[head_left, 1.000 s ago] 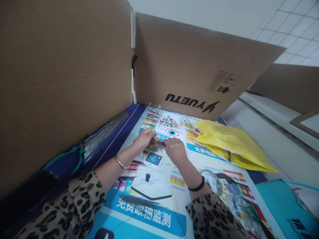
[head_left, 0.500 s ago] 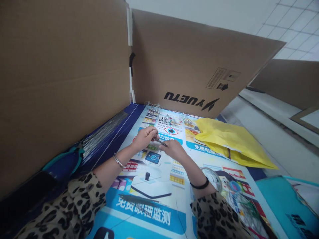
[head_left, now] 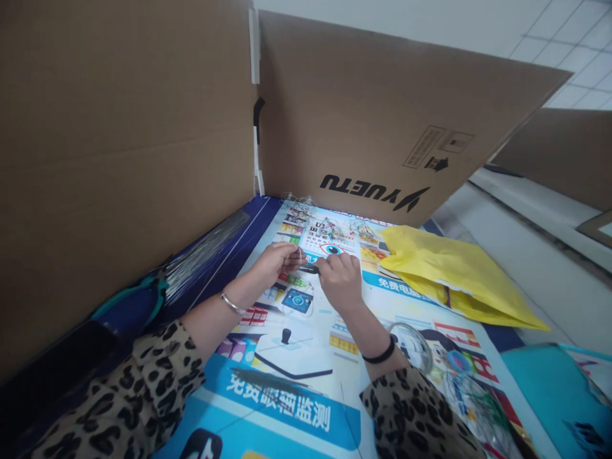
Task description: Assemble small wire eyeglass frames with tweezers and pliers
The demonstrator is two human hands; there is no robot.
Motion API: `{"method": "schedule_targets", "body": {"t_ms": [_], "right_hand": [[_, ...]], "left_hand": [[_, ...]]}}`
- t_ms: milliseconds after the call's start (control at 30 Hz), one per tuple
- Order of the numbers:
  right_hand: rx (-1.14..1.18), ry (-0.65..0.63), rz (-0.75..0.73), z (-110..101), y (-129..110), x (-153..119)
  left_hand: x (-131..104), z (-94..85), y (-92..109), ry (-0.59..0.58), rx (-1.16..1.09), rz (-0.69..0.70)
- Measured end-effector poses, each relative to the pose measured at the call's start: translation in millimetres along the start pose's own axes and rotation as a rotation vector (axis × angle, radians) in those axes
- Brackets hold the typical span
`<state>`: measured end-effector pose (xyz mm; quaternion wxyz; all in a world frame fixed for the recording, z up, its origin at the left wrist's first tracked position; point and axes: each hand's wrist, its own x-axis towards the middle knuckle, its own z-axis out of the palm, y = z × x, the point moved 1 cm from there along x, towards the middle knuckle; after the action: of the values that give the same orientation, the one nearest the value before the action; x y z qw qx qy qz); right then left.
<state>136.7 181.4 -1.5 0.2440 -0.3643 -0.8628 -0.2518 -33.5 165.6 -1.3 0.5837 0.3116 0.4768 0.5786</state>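
My left hand (head_left: 280,262) is closed in a pinch. Over its fingertips curves a fine pale loop that looks like thin wire (head_left: 300,255). My right hand (head_left: 342,278) is wrapped round a slim dark hand tool (head_left: 308,269), whose tip points left and meets the left fingers. Its exact kind is hidden by the grip. Both hands are close together above the printed sheet (head_left: 306,357). Nearer to me, a bundle of dark thin wires (head_left: 272,382) lies on that sheet.
Cardboard panels (head_left: 344,115) stand at the left and back. Along the left lie a bundle of silvery wires (head_left: 205,248) and teal-handled pliers (head_left: 157,296). Rightward are a yellow bag (head_left: 444,268), a roll of clear material (head_left: 418,347), tangled wires (head_left: 473,401) and a teal pouch (head_left: 549,389).
My right hand has turned, knuckles now upward, and moved slightly right and up with the tool. My left fingers are more stretched together. The whole view has shifted a little.
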Motion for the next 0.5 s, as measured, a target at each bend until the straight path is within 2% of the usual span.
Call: {"method": "schedule_targets", "body": {"t_ms": [100, 233, 500], "right_hand": [[-0.064, 0.091, -0.075, -5.5, -4.2, 0.0], [-0.133, 0.146, -0.100, -10.0, -6.4, 1.5], [-0.140, 0.165, -0.134, -9.0, -9.4, 1.9]], "left_hand": [[-1.3, 4.4, -2.4, 0.012, -0.090, -0.026], [-6.1, 10.1, -4.3, 0.023, -0.155, -0.049], [-15.0, 17.9, -6.0, 0.064, -0.190, -0.049]]}}
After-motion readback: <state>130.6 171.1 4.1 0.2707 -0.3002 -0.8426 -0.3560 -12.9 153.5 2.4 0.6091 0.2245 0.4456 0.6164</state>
